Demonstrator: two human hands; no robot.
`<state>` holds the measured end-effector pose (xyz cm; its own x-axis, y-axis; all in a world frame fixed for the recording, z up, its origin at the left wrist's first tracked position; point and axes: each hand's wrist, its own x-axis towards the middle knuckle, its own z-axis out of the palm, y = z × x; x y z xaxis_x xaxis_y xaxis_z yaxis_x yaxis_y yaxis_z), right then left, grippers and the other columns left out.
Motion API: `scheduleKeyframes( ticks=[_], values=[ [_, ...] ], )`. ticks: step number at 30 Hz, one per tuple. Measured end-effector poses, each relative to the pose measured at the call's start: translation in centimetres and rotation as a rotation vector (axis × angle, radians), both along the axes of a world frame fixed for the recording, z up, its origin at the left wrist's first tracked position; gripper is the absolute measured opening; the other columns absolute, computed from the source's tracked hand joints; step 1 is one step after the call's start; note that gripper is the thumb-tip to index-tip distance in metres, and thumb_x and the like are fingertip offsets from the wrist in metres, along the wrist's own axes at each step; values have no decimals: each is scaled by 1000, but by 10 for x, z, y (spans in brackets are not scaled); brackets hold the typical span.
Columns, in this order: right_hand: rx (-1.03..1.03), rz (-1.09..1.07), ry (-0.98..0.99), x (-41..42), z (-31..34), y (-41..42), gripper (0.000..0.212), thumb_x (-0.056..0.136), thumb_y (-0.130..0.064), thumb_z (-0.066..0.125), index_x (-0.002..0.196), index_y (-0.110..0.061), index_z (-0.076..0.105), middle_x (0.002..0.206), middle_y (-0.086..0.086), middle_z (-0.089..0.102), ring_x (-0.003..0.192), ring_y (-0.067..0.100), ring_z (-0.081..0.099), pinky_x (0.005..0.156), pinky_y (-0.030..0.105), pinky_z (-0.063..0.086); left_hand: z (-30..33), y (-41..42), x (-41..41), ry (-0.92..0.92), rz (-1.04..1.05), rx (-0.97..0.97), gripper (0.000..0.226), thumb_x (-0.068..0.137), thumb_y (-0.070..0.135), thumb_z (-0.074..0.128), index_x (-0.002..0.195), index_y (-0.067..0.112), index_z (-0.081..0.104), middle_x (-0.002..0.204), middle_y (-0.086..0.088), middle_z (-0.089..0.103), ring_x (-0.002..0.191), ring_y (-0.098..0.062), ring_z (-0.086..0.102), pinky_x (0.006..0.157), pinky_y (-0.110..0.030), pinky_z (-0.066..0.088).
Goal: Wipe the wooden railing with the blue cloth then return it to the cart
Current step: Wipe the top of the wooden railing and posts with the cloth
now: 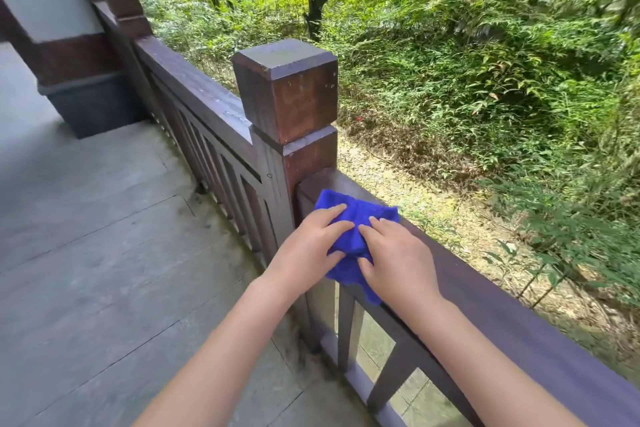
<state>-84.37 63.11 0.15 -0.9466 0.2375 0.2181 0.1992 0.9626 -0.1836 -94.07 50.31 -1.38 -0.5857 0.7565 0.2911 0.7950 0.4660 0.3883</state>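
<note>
Green undergrowth and thin tree trunks fill everything past the porch, with a strip of dry, leaf-littered ground right below the rail. You're standing on grey stone paving (104,218), looking down at a dark brown wooden railing (485,274) that runs from the lower right corner up to a chunky square post (287,94) and then carries on away toward the upper left, where a second post sits by a white wall with a dark base.

The blue cloth (353,215) is bunched up on the top of the railing, right at the end where the rail butts into the square post — one corner of it droops over the near edge of the rail toward you. Both your hands are on it. Your left hand (308,246) lies flat on the cloth's near-left side, fingers spread wide and pressing down, not curled around anything. Your right hand (398,260) does the same on the right side, palm down, fingers splayed across the fabric and the rail top. The fingertips of the two hands nearly meet in the middle of the cloth.

Below the rail you can see the vertical balusters (346,329) and a lower crosspiece. The rail top looks a bit purplish and sheeny toward the lower right.
</note>
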Motion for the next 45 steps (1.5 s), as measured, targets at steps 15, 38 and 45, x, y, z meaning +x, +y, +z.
scheduleKeyframes(
  ticks=[15,38,45],
  values=[
    [-446,303,-16,-71,22,-77,23,73,-23,59,96,-28,63,95,-6,70,91,17,61,71,30,48,29,-115,-27,-105,257,163,26,68,5,64,92,13,66,98,-4,70,92,-14,59,83,-24,43],
    [-535,263,-18,-238,90,-175,4,78,-34,62,75,-37,62,74,-17,65,71,-10,57,54,8,43,107,-221,-241,-265,32,-20,17,74,25,64,89,32,68,86,14,68,76,18,53,67,-3,37],
    [-562,174,82,-316,83,-164,8,77,-26,63,74,-33,63,75,-14,66,68,-6,57,60,5,42,114,-198,-324,-216,-24,-33,15,75,23,64,89,27,69,87,8,69,74,10,55,63,-6,41]
  ],
)
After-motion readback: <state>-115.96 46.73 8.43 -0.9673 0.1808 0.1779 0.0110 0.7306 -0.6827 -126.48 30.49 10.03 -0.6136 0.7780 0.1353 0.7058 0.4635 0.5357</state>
